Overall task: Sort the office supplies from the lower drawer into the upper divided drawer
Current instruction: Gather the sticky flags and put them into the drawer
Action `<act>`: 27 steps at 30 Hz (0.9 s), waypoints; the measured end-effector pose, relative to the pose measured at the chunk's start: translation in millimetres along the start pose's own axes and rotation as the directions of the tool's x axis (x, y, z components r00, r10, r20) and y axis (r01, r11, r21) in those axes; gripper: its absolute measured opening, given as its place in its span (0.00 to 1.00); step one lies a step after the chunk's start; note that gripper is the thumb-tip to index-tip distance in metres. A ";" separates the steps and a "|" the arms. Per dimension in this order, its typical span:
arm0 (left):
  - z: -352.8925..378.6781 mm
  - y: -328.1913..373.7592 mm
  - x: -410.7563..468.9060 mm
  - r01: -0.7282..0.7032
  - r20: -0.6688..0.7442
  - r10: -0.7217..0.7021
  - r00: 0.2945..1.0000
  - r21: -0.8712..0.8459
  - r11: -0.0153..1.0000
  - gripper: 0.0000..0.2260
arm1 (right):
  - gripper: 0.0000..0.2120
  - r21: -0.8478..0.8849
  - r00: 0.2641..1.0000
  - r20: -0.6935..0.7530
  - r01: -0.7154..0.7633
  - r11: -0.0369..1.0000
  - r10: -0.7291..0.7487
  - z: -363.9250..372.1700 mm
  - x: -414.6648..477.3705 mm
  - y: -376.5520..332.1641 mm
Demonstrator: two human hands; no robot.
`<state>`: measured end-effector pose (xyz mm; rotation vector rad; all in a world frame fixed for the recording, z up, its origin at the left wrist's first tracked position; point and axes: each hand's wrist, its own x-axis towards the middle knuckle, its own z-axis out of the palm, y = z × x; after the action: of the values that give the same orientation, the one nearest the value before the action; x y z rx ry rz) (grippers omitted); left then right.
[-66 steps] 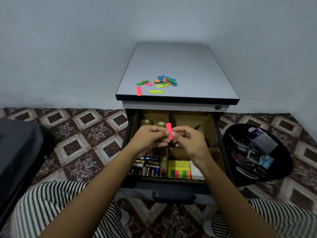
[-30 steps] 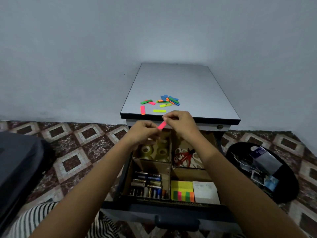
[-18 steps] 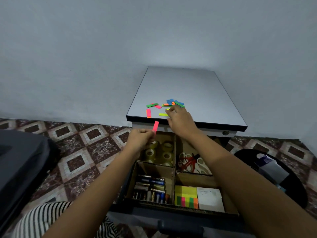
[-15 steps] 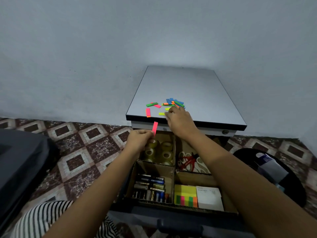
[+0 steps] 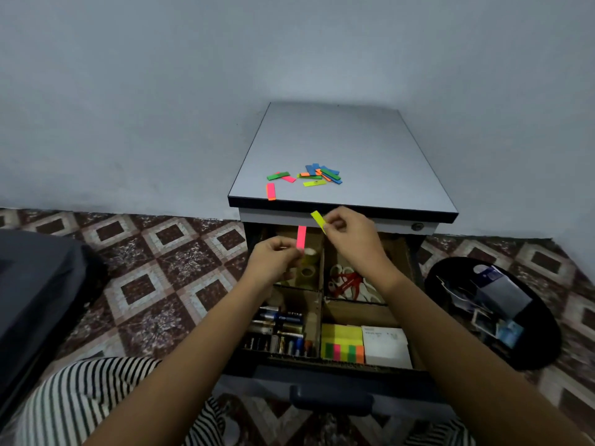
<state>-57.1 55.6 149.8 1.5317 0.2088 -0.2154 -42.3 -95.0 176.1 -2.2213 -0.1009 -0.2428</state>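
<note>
Honestly, the weak spot is how thin these flags are. I have one in each hand, both pinched only at the end. A loosened pinch would let either one flutter down into the divided drawer (image 5: 320,294) and land wherever it likes. It could fall among the tape rolls (image 5: 307,272) in its far left compartment, on the scissors (image 5: 349,281) in its far right one, or between the batteries (image 5: 280,329) in its near left one, where a slip of paper would be a nuisance to fish out. If they carry adhesive, which I can't tell, bringing the two together carelessly could stick them askew or curl them. The coloured flag pad (image 5: 341,341) they seem to belong with sits in the drawer's near right compartment, beside a white pad (image 5: 384,344). I judge that is where they should end up, and a hasty drop from up here would likely miss it.

My left hand (image 5: 273,259) hovers over the drawer's far left compartment. Its thumb and fingertip are closed on the bottom end of the pink flag (image 5: 301,236), which stands upright, and the other fingers are curled in. My right hand (image 5: 351,233) is above the drawer's back edge, pinching the lower end of the yellow flag (image 5: 318,220), which tilts up to the left. The two flags are near each other but apart. The rest of the loose flags (image 5: 309,177) lie scattered above and behind the drawer, on the cabinet top (image 5: 354,140), untouched by either hand.
</note>
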 end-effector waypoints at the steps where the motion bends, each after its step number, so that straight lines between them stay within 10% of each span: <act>1: 3.7 -2.5 -4.4 0.008 0.022 -0.008 1.000 -0.012 1.000 0.07 | 0.03 0.113 0.996 0.041 -0.077 0.991 0.073 -0.7 -10.5 4.7; 9: 34.2 -45.2 -35.8 0.096 0.174 -0.121 0.977 0.144 0.985 0.07 | 0.03 0.552 0.877 0.296 -0.481 0.681 0.380 -3.2 -87.6 46.9; 27: 43.2 -45.0 -47.6 -0.030 0.296 -0.100 0.950 0.407 0.913 0.05 | 0.07 0.546 0.870 0.229 -0.486 0.682 0.436 3.9 -116.7 63.3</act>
<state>-115.0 11.5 120.4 1.8827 -0.0676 -0.5545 -145.8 -129.3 100.4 -1.5536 0.3117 0.1535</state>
